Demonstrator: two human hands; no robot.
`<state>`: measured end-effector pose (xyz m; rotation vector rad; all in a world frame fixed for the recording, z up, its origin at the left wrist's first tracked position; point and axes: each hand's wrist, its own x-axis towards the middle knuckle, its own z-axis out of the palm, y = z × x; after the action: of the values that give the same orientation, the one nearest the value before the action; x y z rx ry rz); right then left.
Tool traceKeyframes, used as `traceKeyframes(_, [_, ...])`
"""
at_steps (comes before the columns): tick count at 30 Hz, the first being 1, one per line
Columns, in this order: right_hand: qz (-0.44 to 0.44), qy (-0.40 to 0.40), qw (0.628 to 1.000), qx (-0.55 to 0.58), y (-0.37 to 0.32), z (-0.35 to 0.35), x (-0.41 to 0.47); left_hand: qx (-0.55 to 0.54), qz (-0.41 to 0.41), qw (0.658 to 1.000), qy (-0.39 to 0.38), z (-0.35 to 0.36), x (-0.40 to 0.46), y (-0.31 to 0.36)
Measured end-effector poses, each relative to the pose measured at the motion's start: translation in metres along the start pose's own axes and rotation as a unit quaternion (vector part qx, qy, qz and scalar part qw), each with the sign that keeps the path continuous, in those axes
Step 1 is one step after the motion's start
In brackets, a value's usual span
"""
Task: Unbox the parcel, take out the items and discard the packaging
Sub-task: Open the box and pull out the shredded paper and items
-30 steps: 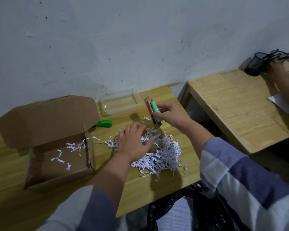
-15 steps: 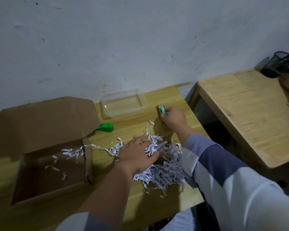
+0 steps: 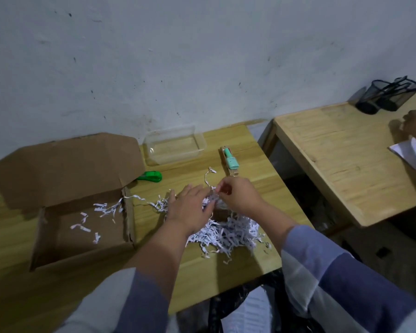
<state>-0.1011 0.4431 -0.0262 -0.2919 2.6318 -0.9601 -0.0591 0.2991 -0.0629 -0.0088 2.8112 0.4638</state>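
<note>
Hands in the shredded paper beside an opened parcel box

The cardboard box [image 3: 82, 227] sits open at the left of the counter [image 3: 250, 164], a few paper strips inside; a green cutter [image 3: 150, 176] and a clear plastic tray [image 3: 175, 146] lie behind it. The left hand [image 3: 190, 210] rests flat, fingers spread, on the shredded paper [image 3: 226, 234]; the right hand [image 3: 238, 195] pinches strips. A carded mint-green item [image 3: 231, 162] lies just beyond.

The right hand [image 3: 238, 194] is letting go of the small pack [image 3: 230, 161], now lying alone on the table [image 3: 255, 169], and is coming back to pinch the paper shreds [image 3: 228, 233].
</note>
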Motion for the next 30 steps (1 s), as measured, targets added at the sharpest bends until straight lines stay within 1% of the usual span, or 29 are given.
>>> traceKeyframes(1, [-0.016,-0.020,1.000,-0.016,0.001,0.003,-0.007,0.008,0.003,1.000,0.009,0.001,-0.005,-0.001])
traceKeyframes(3, [-0.038,-0.051,0.996,-0.056,0.004,0.010,-0.016,0.014,-0.002,1.000,0.001,0.004,-0.016,-0.005])
traceKeyframes(7, [-0.052,-0.059,0.987,-0.138,0.007,0.012,-0.018,0.009,-0.031,0.999,-0.017,0.011,-0.029,-0.019])
traceKeyframes(12, [-0.019,-0.092,0.975,-0.202,0.005,0.018,-0.017,0.000,-0.045,0.999,-0.027,0.010,-0.036,-0.028])
traceKeyframes(15, [-0.054,-0.067,0.961,-0.263,-0.002,0.014,-0.015,0.003,-0.042,0.998,-0.039,0.012,-0.037,-0.029])
traceKeyframes(17, [-0.076,-0.051,0.957,-0.277,-0.007,0.009,-0.013,0.009,-0.041,0.998,-0.045,0.013,-0.036,-0.029])
traceKeyframes(19, [-0.079,-0.044,0.956,-0.280,-0.012,0.002,-0.015,0.017,-0.041,0.998,-0.052,0.013,-0.035,-0.028])
traceKeyframes(23, [-0.097,-0.015,0.939,-0.329,-0.015,-0.017,-0.019,0.022,-0.038,0.997,-0.058,0.012,-0.035,-0.024])
traceKeyframes(25, [-0.078,-0.017,0.951,-0.300,-0.013,-0.026,-0.020,0.011,-0.031,0.998,-0.057,0.012,-0.034,-0.022])
traceKeyframes(27, [-0.028,-0.030,0.976,-0.215,-0.011,-0.032,-0.019,0.001,-0.022,0.998,-0.057,0.013,-0.033,-0.021])
traceKeyframes(29, [0.020,-0.042,0.996,-0.074,-0.008,-0.037,-0.019,-0.006,-0.011,0.998,-0.060,0.015,-0.031,-0.017])
traceKeyframes(30, [0.044,-0.049,0.998,0.016,-0.007,-0.039,-0.019,-0.008,-0.006,0.998,-0.059,0.016,-0.030,-0.014])
